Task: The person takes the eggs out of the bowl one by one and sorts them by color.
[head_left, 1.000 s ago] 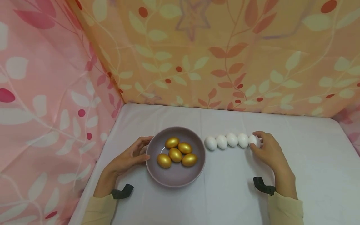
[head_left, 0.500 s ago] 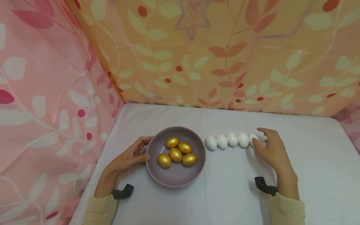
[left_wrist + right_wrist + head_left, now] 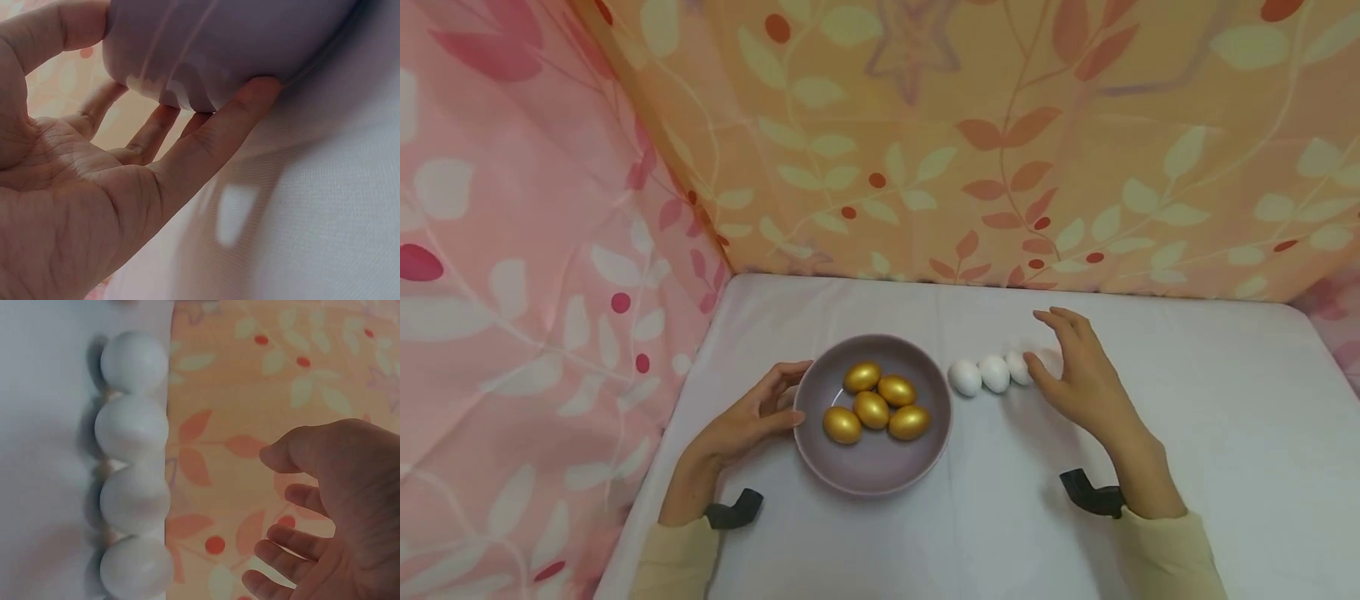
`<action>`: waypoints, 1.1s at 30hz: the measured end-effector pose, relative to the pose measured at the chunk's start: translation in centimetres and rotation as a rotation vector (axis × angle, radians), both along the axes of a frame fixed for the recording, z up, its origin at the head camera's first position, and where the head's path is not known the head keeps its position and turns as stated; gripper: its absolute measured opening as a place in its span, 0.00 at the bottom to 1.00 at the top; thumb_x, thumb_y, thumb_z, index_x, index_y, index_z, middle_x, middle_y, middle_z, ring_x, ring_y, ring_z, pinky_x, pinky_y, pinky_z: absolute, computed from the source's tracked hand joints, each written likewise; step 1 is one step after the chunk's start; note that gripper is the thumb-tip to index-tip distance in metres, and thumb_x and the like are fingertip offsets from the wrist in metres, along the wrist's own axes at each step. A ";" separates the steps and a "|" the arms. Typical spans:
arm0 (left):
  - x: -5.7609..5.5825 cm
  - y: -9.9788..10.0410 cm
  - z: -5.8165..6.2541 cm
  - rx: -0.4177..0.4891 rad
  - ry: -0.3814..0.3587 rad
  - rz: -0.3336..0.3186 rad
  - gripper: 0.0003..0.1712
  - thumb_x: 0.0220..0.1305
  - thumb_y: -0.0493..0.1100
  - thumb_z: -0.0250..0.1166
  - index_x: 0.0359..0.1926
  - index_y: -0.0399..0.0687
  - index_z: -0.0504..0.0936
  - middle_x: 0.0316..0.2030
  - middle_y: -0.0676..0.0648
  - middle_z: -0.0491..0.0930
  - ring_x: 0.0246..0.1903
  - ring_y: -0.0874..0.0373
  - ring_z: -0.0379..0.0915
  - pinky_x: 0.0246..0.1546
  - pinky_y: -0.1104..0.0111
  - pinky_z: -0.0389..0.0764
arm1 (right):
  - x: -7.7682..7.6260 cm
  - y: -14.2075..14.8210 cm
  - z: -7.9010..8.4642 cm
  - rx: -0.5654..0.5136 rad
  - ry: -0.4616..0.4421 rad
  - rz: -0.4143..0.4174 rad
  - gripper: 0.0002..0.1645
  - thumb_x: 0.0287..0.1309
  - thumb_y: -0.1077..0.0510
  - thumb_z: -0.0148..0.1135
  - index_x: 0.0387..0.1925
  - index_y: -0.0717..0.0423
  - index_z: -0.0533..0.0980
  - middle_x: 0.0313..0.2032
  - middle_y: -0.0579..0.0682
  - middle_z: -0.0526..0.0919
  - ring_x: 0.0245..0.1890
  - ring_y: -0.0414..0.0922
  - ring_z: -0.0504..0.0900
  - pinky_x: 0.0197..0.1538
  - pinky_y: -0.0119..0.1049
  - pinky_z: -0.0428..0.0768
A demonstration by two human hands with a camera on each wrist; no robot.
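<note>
My left hand holds the side of a mauve bowl. In the left wrist view, fingers touch the bowl's outer wall. Several golden eggs lie together inside the bowl. My right hand is raised over the right part of a row of white eggs and hides some of them in the head view. Its fingers are spread and hold nothing. The right wrist view shows several white eggs lined up close together, with the right hand apart from them.
A white cloth covers the table. Behind it stands an orange leaf-patterned curtain, and a pink patterned curtain hangs at the left. A dark curved piece sits at the right wrist, another at the left.
My right hand has let go of the white egg at the row's right end, lifted, and moved left above the row. The left hand stays at the bowl.
</note>
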State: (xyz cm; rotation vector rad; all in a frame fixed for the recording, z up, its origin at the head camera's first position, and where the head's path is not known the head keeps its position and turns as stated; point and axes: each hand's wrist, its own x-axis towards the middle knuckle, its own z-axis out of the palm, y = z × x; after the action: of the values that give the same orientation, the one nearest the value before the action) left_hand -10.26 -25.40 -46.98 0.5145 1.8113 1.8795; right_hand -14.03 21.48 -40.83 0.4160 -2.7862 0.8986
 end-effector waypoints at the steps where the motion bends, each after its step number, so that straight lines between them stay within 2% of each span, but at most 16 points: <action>1: -0.1 0.0 0.0 0.001 0.001 -0.002 0.38 0.70 0.29 0.57 0.76 0.46 0.52 0.75 0.40 0.55 0.70 0.55 0.63 0.56 0.62 0.80 | 0.0 -0.4 0.1 0.002 -0.002 0.016 0.37 0.62 0.57 0.65 0.70 0.57 0.66 0.70 0.66 0.64 0.69 0.65 0.65 0.63 0.70 0.67; 4: -0.3 0.1 0.0 0.000 0.001 -0.005 0.38 0.71 0.30 0.57 0.76 0.45 0.52 0.76 0.39 0.54 0.71 0.55 0.62 0.57 0.63 0.80 | -0.1 -1.4 0.4 0.019 -0.007 0.050 0.36 0.62 0.56 0.66 0.70 0.55 0.67 0.70 0.64 0.64 0.70 0.64 0.66 0.63 0.68 0.69; 9: -0.3 0.2 0.1 -0.012 -0.014 0.012 0.38 0.70 0.31 0.59 0.76 0.46 0.53 0.76 0.40 0.54 0.71 0.56 0.62 0.57 0.63 0.80 | -0.5 -3.5 0.8 0.057 0.048 0.124 0.33 0.60 0.57 0.67 0.66 0.54 0.71 0.70 0.62 0.65 0.66 0.61 0.71 0.62 0.62 0.74; 13: -0.1 0.3 -0.1 -0.020 -0.026 0.019 0.38 0.70 0.31 0.59 0.76 0.48 0.53 0.76 0.41 0.55 0.70 0.58 0.64 0.56 0.63 0.80 | -0.2 -5.3 1.4 0.085 0.074 0.204 0.31 0.60 0.56 0.67 0.65 0.53 0.72 0.70 0.60 0.67 0.62 0.59 0.74 0.57 0.57 0.79; 21: 0.1 -0.1 0.1 -0.034 -0.031 0.019 0.39 0.70 0.31 0.58 0.76 0.50 0.53 0.76 0.42 0.54 0.70 0.60 0.64 0.56 0.62 0.80 | 0.1 -9.2 2.8 0.150 0.050 0.342 0.28 0.64 0.50 0.63 0.65 0.46 0.72 0.68 0.53 0.70 0.62 0.53 0.76 0.47 0.47 0.83; 28: 0.0 0.0 0.0 -0.034 -0.032 0.019 0.39 0.70 0.32 0.59 0.76 0.50 0.53 0.76 0.40 0.54 0.70 0.57 0.64 0.56 0.62 0.80 | -0.2 -11.4 3.4 0.160 0.039 0.478 0.24 0.63 0.52 0.64 0.61 0.45 0.75 0.60 0.49 0.75 0.58 0.49 0.78 0.55 0.46 0.82; 33: -0.1 -0.1 0.1 -0.043 -0.024 0.025 0.38 0.70 0.32 0.59 0.76 0.49 0.54 0.76 0.41 0.55 0.72 0.54 0.62 0.57 0.63 0.79 | -0.5 -13.0 3.3 0.197 -0.022 0.547 0.24 0.64 0.53 0.63 0.61 0.47 0.75 0.57 0.48 0.77 0.53 0.45 0.79 0.53 0.42 0.82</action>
State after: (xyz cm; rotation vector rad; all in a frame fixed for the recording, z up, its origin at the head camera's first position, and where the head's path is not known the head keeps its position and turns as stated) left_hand -10.32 -25.47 -46.86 0.4545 1.8467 1.8512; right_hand -14.51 8.53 -37.57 1.2486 -2.8307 0.7150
